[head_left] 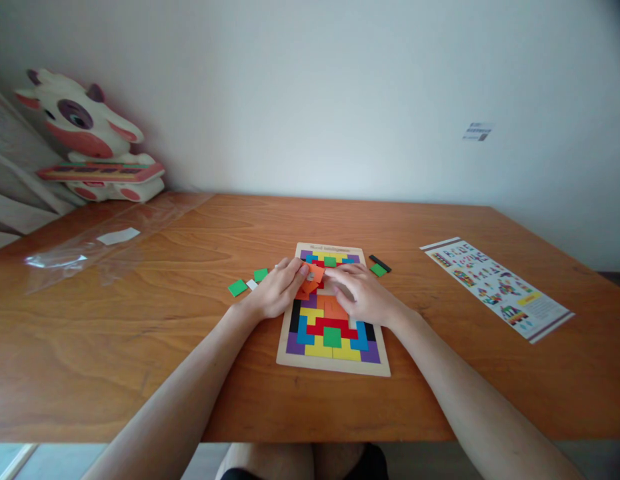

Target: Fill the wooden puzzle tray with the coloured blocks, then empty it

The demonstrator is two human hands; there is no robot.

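Observation:
A wooden puzzle board (pixel 333 368) filled with coloured block pieces lies on the table in front of me. My left hand (pixel 281 291) is closed on orange puzzle pieces (pixel 311 281) over the board's left side, thumb against them. My right hand (pixel 363 291) hovers at the board's right side, fingers apart and reaching toward the orange pieces, with nothing seen in its grasp. Beneath and between the hands, part of the board is hidden. Green pieces (pixel 237 287) and a white piece (pixel 252 285) lie left of my left hand.
A black piece (pixel 380 263) and a green piece (pixel 379 270) lie right of the board. Farther right is a printed pattern sheet (pixel 495 287). On the left are a clear plastic bag (pixel 155 217) and a cow-shaped toy keyboard (pixel 103 172) by the wall.

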